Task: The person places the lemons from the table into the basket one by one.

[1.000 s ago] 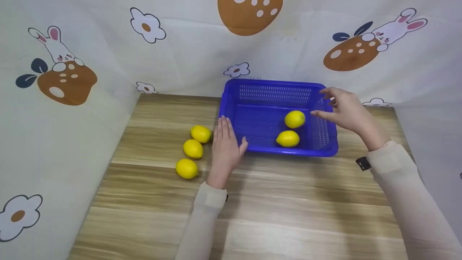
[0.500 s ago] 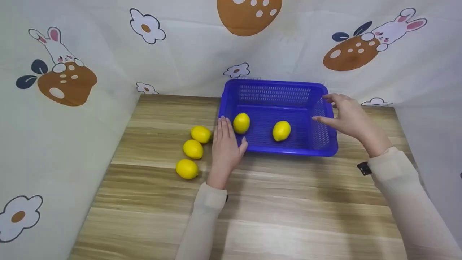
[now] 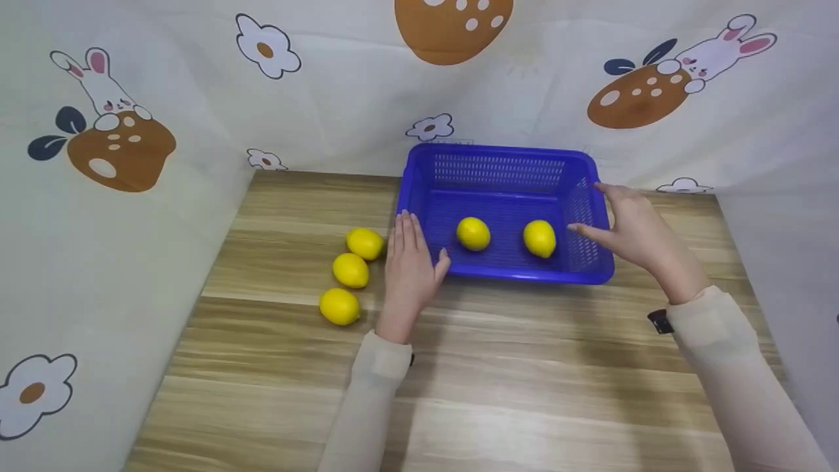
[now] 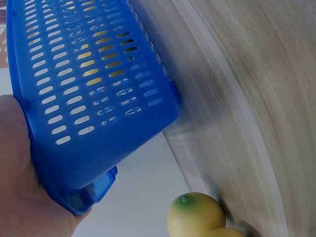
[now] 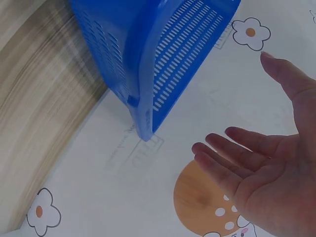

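A blue plastic basket point(image 3: 524, 275) with slotted sides stands on the table against the back cloth. Two yellow lemons lie apart on its floor: one lemon point(image 3: 473, 234) near the middle, the other lemon point(image 3: 539, 238) to the right. My left hand point(image 3: 410, 278) rests along the left rim, its fingers straight and the thumb spread over the front corner. Beside the right rim is my right hand point(image 3: 637, 229), fingers spread and holding nothing; the right wrist view shows a gap between its fingertips point(image 5: 197, 148) and the basket.
Left of my left hand, three more lemons lie on the wooden table in a slanting row: a far lemon point(image 3: 364, 244), a middle lemon point(image 3: 351, 271) and a near lemon point(image 3: 339, 306). Printed cloth point(image 3: 341, 98) walls the back and both sides.
The two lemons in the basket have rolled, first leftward, then back to the right and middle. My right hand has come slightly down the right side. My left hand stays put.
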{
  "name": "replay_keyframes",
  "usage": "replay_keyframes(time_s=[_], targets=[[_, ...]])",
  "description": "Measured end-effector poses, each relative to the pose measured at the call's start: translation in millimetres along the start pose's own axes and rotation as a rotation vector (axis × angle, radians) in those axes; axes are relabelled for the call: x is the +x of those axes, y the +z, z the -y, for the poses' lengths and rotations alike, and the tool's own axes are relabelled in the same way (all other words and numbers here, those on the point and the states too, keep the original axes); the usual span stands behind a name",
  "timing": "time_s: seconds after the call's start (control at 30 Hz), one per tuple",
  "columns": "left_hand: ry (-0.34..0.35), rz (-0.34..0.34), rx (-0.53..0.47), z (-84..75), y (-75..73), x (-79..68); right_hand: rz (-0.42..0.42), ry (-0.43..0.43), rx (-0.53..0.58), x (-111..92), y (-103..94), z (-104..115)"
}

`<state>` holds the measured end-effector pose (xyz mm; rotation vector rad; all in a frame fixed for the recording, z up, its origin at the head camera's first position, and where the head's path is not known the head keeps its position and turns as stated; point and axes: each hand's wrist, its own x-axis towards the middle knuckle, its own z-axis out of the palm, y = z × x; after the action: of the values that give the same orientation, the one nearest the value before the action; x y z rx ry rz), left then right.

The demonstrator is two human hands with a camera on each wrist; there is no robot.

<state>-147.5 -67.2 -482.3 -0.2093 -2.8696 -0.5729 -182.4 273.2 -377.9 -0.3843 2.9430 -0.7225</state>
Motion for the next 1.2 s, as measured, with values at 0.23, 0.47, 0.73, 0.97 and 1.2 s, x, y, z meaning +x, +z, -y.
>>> replay_keyframes(time_s=[0.23, 0.47, 0.73, 0.97, 1.2], targets=[[-0.003, -0.006, -0.01, -0.1, 0.4, 0.5, -0.027, 0.014, 0.052, -8.5, 8.3, -3.1], [-0.012, -0.006, -0.008, -0.4, 1.6, 1.1, -0.064, 0.005, 0.064, -14.5, 18.3, -5.8], [-0.017, 0.003, -0.002, -0.7, 0.5, 1.3, -0.094, 0.003, 0.066, -20.7, 30.3, -9.2], [-0.01, 0.01, 0.005, 0.3, 1.0, 0.8, -0.147, -0.012, 0.092, -25.5, 40.0, -12.5], [-0.008, 0.013, 0.013, 0.4, 0.0, 0.4, -0.107, 0.073, 0.071, -32.9, 49.5, -13.1]])
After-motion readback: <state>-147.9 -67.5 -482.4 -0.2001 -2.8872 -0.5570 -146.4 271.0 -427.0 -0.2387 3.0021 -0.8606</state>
